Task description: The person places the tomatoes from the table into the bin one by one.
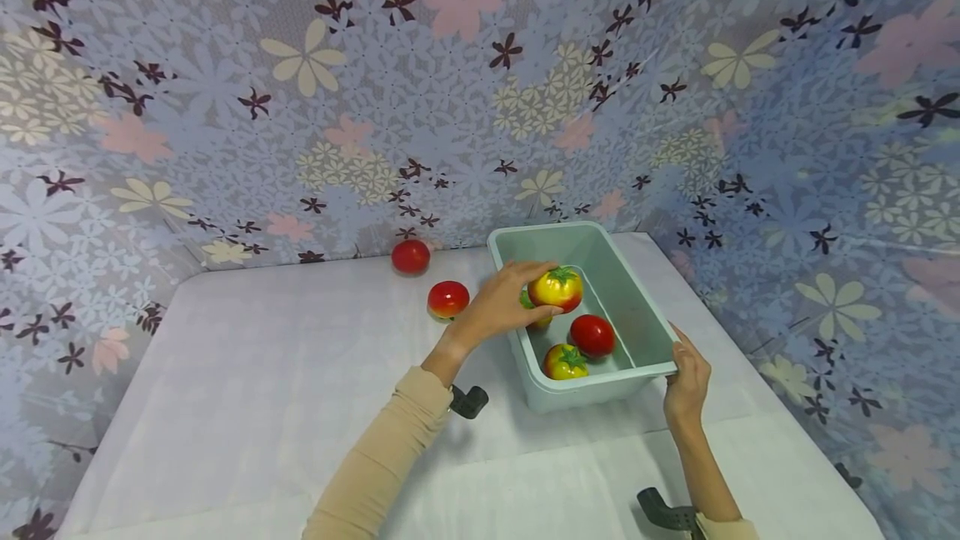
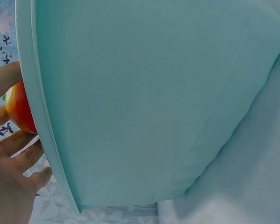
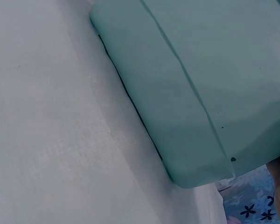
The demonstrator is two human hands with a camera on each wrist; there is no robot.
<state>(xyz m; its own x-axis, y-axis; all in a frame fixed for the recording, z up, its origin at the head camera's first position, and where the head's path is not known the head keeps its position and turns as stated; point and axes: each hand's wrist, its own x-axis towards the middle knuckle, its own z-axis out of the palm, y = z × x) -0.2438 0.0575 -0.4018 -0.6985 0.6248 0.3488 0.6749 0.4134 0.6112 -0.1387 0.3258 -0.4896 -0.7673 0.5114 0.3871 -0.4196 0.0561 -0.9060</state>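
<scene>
My left hand (image 1: 504, 302) pinches a yellow-red toy tomato (image 1: 557, 290) with a green leafy top, over the left side of a pale green bin (image 1: 633, 273). In the left wrist view the fingers (image 2: 16, 144) curl about the tomato (image 2: 21, 108), partly hidden by the bin's rim (image 2: 35, 100). Inside the bin lie a red tomato (image 1: 592, 336) and a yellow-red one (image 1: 566, 362); another yellow one is mostly hidden beneath my left hand. At the near right corner my right hand (image 1: 686, 377) grips the bin's rim; only a bit of it shows in the right wrist view.
Left of the bin, a red tomato (image 1: 448, 299) lies on the white-covered table (image 1: 285, 373). Another red tomato (image 1: 411, 257) sits farther back, close to the flowered cloth (image 1: 360, 107) hanging behind. The same patterned cloth borders the table on the right.
</scene>
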